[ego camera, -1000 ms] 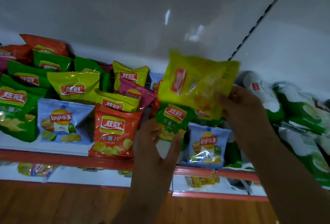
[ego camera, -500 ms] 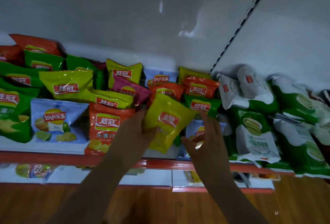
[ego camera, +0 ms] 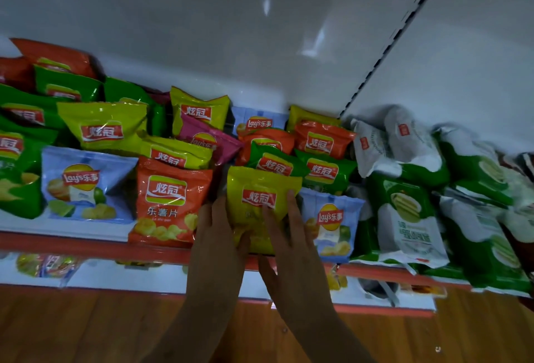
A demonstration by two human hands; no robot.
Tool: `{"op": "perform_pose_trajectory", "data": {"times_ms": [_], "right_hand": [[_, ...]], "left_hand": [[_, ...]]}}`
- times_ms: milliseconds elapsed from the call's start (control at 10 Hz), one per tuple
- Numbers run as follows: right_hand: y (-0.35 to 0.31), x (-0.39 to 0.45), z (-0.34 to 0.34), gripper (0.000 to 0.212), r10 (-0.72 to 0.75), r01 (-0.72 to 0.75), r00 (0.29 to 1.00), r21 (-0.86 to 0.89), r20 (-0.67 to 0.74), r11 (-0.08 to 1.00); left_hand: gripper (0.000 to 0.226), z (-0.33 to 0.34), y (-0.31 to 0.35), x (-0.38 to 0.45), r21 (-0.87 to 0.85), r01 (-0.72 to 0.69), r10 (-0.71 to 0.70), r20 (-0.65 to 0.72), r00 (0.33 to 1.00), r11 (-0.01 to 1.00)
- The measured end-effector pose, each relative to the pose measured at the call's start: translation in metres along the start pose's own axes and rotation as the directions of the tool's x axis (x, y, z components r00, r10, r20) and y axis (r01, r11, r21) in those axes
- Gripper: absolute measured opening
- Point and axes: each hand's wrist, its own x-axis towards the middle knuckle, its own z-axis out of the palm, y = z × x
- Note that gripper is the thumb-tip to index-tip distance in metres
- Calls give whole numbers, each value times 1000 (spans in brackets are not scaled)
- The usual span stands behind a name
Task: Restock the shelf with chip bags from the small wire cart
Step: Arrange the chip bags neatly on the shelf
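A yellow chip bag (ego camera: 257,189) stands upright at the front of the shelf (ego camera: 86,245), between an orange bag (ego camera: 169,203) and a light blue bag (ego camera: 332,221). My left hand (ego camera: 219,235) grips its lower left side. My right hand (ego camera: 291,235) lies flat on its lower right front, fingers spread over the label. Behind it sit green (ego camera: 274,164) and orange bags (ego camera: 320,138). The wire cart is out of view.
Many chip bags in green, yellow, blue, pink and orange fill the shelf to the left. Green and white bags (ego camera: 404,218) crowd the right section. A lower shelf (ego camera: 144,276) with more packets and a wooden floor (ego camera: 86,328) lie below.
The yellow bag came down from mid-air at the right into the front-row gap and now stands upright. Both hands followed it and now press on its lower half.
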Motion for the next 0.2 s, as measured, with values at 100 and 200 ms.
{"op": "perform_pose_trajectory", "data": {"times_ms": [100,200], "right_hand": [[-7,0,-8,82,-5,1,998,-60,-62,998],[-22,-12,-25,72,26,-27,990,-6,-136,1000]], "left_hand": [[73,-7,0,-13,-10,-34,34,-30,999,999],[71,-24,5,-32,14,-70,71,-107,992,997]]}}
